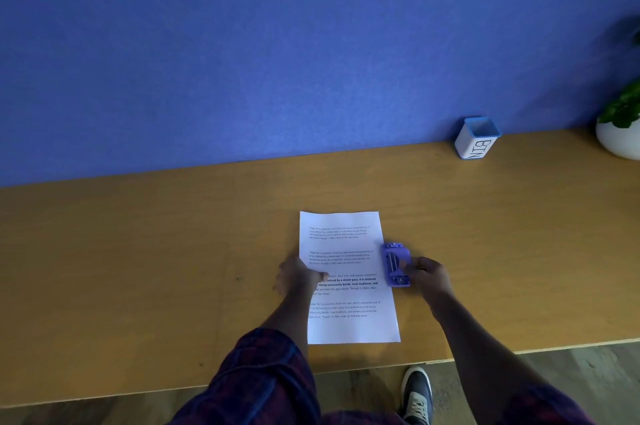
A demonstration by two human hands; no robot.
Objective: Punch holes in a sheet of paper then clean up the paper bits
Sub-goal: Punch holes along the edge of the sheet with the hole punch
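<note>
A white printed sheet of paper (346, 272) lies flat on the wooden desk (138, 269). My left hand (298, 277) rests spread on the sheet's left edge, pressing it down. A purple hole punch (395, 263) sits at the sheet's right edge, about halfway along it. My right hand (427, 274) grips the punch from the right side. No paper bits are visible on the desk.
A small white container with a blue rim, labelled BIN (476, 139), stands at the back right against the blue partition wall (277, 44). A potted plant in a white pot (620, 134) is at the far right. The desk's front edge runs just below the sheet; a shoe (417, 393) shows on the floor.
</note>
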